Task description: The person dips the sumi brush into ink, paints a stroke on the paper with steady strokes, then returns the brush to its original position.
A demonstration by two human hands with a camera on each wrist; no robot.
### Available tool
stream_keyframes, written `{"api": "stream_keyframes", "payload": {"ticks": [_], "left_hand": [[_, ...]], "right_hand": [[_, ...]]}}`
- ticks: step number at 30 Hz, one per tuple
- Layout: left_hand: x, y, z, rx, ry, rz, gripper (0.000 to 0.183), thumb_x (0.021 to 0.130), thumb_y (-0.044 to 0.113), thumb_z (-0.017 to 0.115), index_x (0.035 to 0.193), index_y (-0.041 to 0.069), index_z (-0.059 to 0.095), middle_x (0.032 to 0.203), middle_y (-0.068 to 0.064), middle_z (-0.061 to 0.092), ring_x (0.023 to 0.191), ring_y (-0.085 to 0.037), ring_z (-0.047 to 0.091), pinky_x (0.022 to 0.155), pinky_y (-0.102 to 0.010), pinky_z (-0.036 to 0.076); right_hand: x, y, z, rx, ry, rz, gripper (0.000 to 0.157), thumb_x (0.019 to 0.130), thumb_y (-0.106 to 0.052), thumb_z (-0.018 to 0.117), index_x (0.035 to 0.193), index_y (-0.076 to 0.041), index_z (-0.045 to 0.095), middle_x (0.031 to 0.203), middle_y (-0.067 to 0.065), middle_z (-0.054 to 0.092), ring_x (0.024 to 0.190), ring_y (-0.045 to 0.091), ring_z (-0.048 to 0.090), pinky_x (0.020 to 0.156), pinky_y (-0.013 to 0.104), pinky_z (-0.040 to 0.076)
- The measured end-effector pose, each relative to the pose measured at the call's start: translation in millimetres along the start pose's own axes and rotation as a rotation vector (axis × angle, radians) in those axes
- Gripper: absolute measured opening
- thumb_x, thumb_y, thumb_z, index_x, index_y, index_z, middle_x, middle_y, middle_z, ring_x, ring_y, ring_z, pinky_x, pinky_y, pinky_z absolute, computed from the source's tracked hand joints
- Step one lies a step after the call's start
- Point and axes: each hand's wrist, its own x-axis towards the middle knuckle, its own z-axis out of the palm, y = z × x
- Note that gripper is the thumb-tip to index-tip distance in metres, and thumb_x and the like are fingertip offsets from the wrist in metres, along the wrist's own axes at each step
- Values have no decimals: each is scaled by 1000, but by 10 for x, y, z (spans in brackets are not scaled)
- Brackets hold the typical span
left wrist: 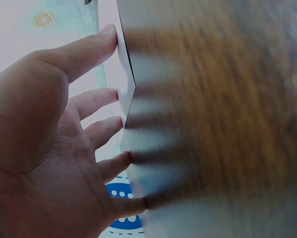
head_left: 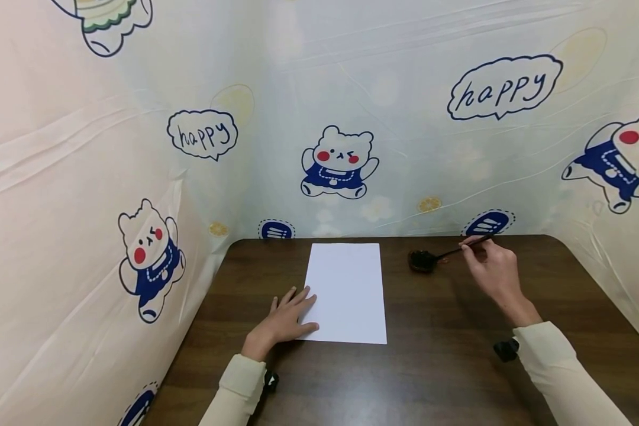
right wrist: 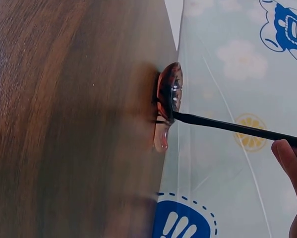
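A blank white sheet of paper (head_left: pixel 348 290) lies upright on the table. My left hand (head_left: pixel 283 319) rests spread at its lower left, thumb and nearby fingertips on the paper's edge; in the left wrist view the little finger (left wrist: pixel 131 207) touches bare wood. Off to the right, my right hand (head_left: pixel 492 273) pinches a slim dark brush (right wrist: pixel 227 126) by its upper shaft. The brush slants down leftward, its lower end at a small, translucent reddish-brown dish (right wrist: pixel 168 91) with dark contents and a short tab. The dish hides the brush's very tip.
The dark wood table (head_left: pixel 341 378) ends at the back against a patterned cloth curtain (head_left: pixel 404 118), which also hangs at both sides. Table surface stretches between the sheet and the dish. Each wrist wears a small black device.
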Motion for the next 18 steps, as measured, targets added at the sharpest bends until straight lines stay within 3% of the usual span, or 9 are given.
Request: {"api": "stream_keyframes", "payload": {"ticks": [18], "left_hand": [[6, -7, 12, -2, 6, -4, 73, 89, 50, 65, 152, 22, 38, 164, -5, 23, 151, -40, 13, 111, -75, 7]], "right_hand": [[4, 41, -65, -8, 20, 15, 9, 86, -9, 73, 93, -4, 72, 81, 10, 73, 61, 23, 66, 60, 4, 39]]}}
